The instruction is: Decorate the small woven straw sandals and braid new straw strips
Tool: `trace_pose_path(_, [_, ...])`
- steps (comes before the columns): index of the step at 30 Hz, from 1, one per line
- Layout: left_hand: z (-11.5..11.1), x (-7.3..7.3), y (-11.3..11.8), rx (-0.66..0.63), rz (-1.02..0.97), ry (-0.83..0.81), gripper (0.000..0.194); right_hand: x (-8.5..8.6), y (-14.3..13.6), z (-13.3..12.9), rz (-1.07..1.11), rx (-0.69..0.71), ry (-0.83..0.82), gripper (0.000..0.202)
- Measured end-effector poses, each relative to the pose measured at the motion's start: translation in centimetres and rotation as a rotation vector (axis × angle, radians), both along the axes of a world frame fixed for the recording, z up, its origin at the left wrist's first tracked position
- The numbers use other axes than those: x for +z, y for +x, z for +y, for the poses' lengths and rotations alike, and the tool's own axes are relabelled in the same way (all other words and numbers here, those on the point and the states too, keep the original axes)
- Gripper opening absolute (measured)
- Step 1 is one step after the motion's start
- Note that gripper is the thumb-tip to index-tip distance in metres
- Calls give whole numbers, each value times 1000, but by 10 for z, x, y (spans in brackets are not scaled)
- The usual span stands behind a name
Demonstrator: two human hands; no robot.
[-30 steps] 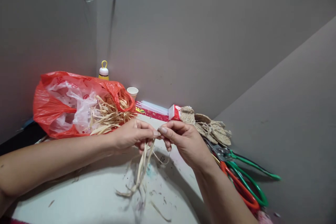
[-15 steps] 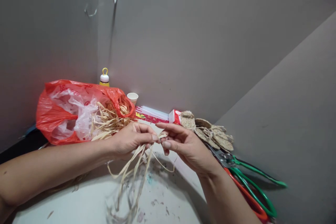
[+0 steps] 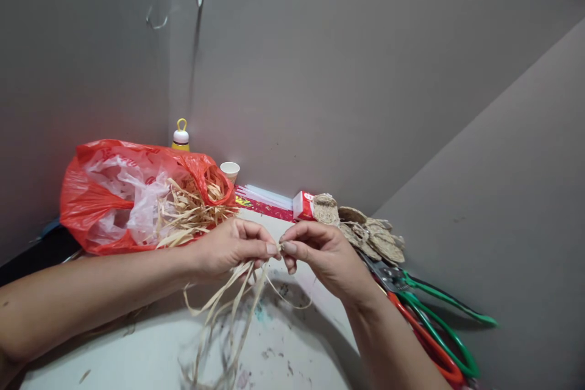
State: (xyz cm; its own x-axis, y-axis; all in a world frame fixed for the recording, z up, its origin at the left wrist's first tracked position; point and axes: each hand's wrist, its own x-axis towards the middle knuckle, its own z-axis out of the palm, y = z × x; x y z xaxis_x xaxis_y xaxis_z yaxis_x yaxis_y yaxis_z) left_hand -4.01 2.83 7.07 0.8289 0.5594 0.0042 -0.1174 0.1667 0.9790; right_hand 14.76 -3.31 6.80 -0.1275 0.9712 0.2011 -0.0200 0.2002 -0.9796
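My left hand (image 3: 244, 245) is closed, with thumb and forefinger pinching a bunch of pale raffia strands (image 3: 237, 292). Their loose ends hang below it over the white table. Fingertip to fingertip with it, my right hand (image 3: 315, 251) pinches the short top end of the same strands. Only a small bit of raffia shows between the two thumbs. One thin strand loops out to the right beneath my right hand.
A red plastic bag (image 3: 95, 195) spilling more raffia (image 3: 192, 210) lies at left. Behind are a yellow bottle (image 3: 181, 137), a paper cup (image 3: 230, 172) and white sticks (image 3: 267, 196). Woven coils (image 3: 384, 241), green-handled pliers (image 3: 448, 298) and red-handled scissors (image 3: 432, 341) lie at right.
My right thumb and fingers have come together on the raffia end, where they were more spread before. The hanging strands have swung slightly left.
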Motion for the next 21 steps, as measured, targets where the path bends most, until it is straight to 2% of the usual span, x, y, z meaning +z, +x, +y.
trace_pose_path(6, [2,-6,1,12,40,154,26,3,-2,-1,10,-31,-56,12])
trace_pose_path(10, [11,-3,2,8,174,243,24,7,-1,-1,-78,-57,-81,16])
trace_pose_path(15, [18,1,2,191,288,454,34,6,0,-1,-180,-38,-110,16])
trace_pose_path(18, [21,1,1,203,321,563,30,5,1,-1,-188,-19,-122,16])
trace_pose_path(21, [21,2,0,256,316,597,26,5,1,-1,-170,-20,-127,16])
